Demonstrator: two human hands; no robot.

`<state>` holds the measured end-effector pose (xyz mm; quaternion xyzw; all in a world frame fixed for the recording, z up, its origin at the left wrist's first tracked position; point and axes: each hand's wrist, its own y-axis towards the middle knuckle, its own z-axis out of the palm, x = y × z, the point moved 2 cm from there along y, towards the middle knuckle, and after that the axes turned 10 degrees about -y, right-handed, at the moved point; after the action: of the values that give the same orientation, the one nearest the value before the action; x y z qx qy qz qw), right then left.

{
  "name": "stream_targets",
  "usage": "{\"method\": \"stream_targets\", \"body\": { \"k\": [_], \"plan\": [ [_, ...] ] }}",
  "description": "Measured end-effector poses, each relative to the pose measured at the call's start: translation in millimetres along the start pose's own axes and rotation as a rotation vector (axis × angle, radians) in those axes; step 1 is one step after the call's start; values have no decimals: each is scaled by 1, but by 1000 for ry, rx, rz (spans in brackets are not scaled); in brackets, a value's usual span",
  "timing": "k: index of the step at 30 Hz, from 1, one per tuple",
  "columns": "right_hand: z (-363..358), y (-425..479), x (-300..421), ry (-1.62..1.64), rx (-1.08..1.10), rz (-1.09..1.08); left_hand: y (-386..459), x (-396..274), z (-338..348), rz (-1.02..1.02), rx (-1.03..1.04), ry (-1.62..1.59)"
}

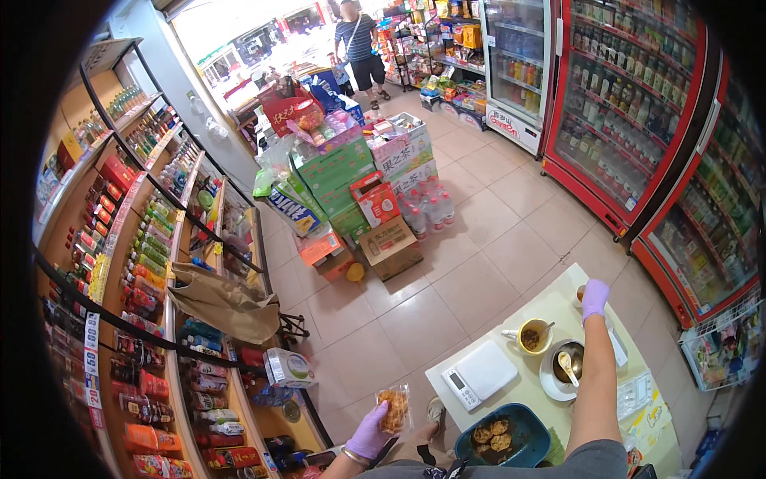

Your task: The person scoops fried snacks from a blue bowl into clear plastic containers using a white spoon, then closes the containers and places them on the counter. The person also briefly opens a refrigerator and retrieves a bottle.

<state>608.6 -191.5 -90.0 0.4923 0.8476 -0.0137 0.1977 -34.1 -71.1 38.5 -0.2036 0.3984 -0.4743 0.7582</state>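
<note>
My left hand (pixel 369 431), in a purple glove, holds a clear plastic box (pixel 395 409) of orange-brown food, off the table's left side. My right hand (pixel 595 297), gloved alike, is at the table's far corner on a small container (pixel 580 292), mostly hidden by the fingers. Near it are a yellow-rimmed mug (pixel 534 337) with brown contents and a utensil, and a metal bowl (pixel 567 363) on a white plate with a spoon (pixel 567 366) in it. A white digital kitchen scale (pixel 482 374) lies left of these. Several browned food pieces (pixel 500 442) sit in a dark teal basin (pixel 532 428).
Drink shelves (pixel 173 335) line the left. Cartons (pixel 391 248) and bottled water (pixel 429 209) stand on the tiled floor ahead; red-framed fridges (pixel 622 108) stand right. Clear plastic packaging (pixel 634 392) lies at the table's right. A person (pixel 359 45) stands near the entrance.
</note>
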Motion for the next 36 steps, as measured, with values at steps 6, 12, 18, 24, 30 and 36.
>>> {"method": "stream_targets", "body": {
  "k": [6,12,18,24,30,36],
  "plan": [
    [-18,-5,-11,-137,-22,-45,7,-7,7,5,40,-1],
    [-50,-17,-33,52,-139,23,0,-9,23,-79,231,52],
    [-161,-113,-35,749,-159,205,-22,-7,60,-43,428,243],
    [-263,-303,25,1482,579,-1,-25,28,125,-227,648,539],
    [-276,-421,4,1873,571,231,-49,93,153,-404,683,615],
    [-236,-482,-19,2141,630,608,-54,137,153,-561,656,761]
  ]
}}
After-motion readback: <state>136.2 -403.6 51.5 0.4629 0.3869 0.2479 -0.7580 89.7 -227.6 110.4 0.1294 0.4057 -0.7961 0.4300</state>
